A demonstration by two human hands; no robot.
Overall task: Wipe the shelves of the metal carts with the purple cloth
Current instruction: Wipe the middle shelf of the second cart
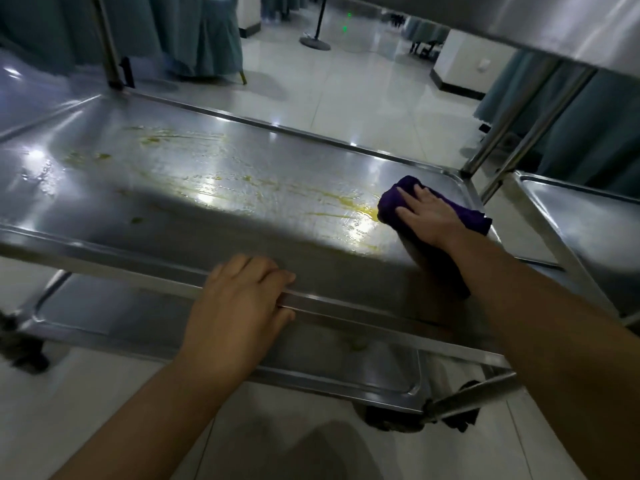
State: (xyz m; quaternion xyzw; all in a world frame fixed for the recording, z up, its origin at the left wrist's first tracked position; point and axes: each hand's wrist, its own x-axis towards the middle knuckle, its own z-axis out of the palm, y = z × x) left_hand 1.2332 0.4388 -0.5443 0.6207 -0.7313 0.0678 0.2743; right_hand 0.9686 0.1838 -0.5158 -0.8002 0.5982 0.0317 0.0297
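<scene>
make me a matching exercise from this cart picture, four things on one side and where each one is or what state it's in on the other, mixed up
Things
1. purple cloth
2. left hand
3. yellow smear
4. right hand

Place or state
A. streaked across the middle shelf, left of the cloth
B. gripping the near rim of the shelf
C. bunched up at the right end of the shelf, under a hand
D. pressing flat on the cloth, fingers straight

Pairs: 1-C, 2-B, 3-A, 4-D
</scene>
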